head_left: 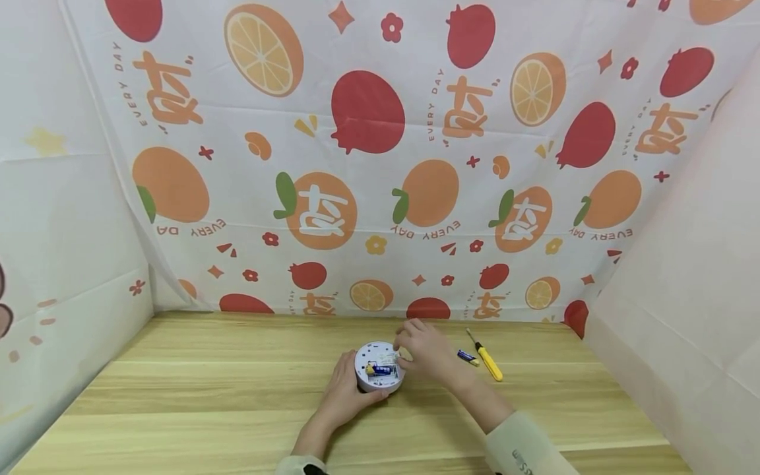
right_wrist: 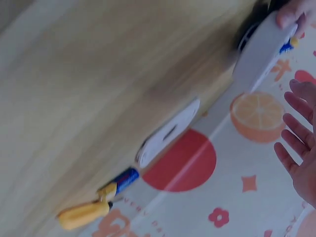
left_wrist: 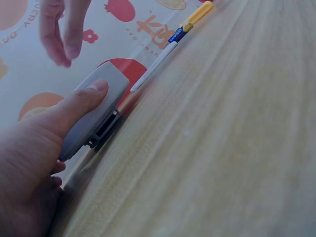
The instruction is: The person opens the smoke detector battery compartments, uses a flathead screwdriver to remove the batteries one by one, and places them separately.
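My left hand (head_left: pixel 346 394) grips a round white battery-powered device (head_left: pixel 367 354) by its side, thumb along the near rim. The device's underside faces up, showing a compartment with a blue-and-yellow battery (head_left: pixel 381 371) in it. In the left wrist view, the thumb presses on the casing (left_wrist: pixel 111 81). Over the device's right side hovers my right hand (head_left: pixel 429 349); the right wrist view shows its fingers (right_wrist: pixel 296 143) spread loosely, apart from the device and holding nothing. A flat white cover (right_wrist: pixel 170 131) lies on the table, hidden behind the right hand in the head view.
To the right, a second blue-and-yellow battery (head_left: pixel 468 357) lies beside a screwdriver (head_left: pixel 489 363) with a yellow handle. A fruit-printed curtain (head_left: pixel 380 277) rises along the back edge of the wooden table (head_left: pixel 178 396), and white sheets (head_left: pixel 683 316) hang at both sides.
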Motion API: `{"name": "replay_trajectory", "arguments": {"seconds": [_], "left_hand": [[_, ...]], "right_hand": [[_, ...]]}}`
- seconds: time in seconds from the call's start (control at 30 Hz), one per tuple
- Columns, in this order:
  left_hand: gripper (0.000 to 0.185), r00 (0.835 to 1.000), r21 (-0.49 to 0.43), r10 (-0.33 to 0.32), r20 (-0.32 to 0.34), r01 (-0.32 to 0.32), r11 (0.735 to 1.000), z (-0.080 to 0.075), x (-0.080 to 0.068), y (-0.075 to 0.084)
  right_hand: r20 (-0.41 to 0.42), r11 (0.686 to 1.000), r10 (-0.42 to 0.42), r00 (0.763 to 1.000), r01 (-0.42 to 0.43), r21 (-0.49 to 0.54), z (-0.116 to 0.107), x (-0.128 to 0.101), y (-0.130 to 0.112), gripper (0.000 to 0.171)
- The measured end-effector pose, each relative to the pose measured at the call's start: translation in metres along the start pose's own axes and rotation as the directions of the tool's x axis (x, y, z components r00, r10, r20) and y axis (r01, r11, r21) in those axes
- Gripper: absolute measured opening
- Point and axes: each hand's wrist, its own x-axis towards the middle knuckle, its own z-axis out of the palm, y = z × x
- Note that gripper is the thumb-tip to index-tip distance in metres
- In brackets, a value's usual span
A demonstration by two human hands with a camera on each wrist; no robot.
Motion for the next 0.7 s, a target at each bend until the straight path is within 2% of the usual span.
{"name": "replay_trajectory", "arguments": {"seconds": [0.17,0.3,0.47,0.7], "left_hand": [[0.099,0.998,-0.017,0.050,-0.034,-0.051,0.999,0.001,0.000,-0.003],[0.096,0.994,-0.017,0.091,-0.066,-0.092,0.996,0.002,-0.002,-0.002],[0.098,0.999,-0.016,0.034,-0.020,-0.034,0.999,0.000,0.000,-0.001],[0.100,1.000,0.008,0.006,0.013,-0.006,1.000,-0.002,0.001,-0.001]], "right_hand": [[-0.025,0.998,-0.064,0.998,0.064,0.013,0.008,0.004,-0.014,0.014],[0.040,0.998,-0.052,0.998,0.051,0.024,0.010,0.007,-0.022,0.013],[0.059,0.999,-0.042,0.997,0.041,0.010,0.015,0.010,-0.024,0.013],[0.065,0.999,-0.036,0.997,0.036,0.003,0.023,0.012,-0.024,0.014]]}}
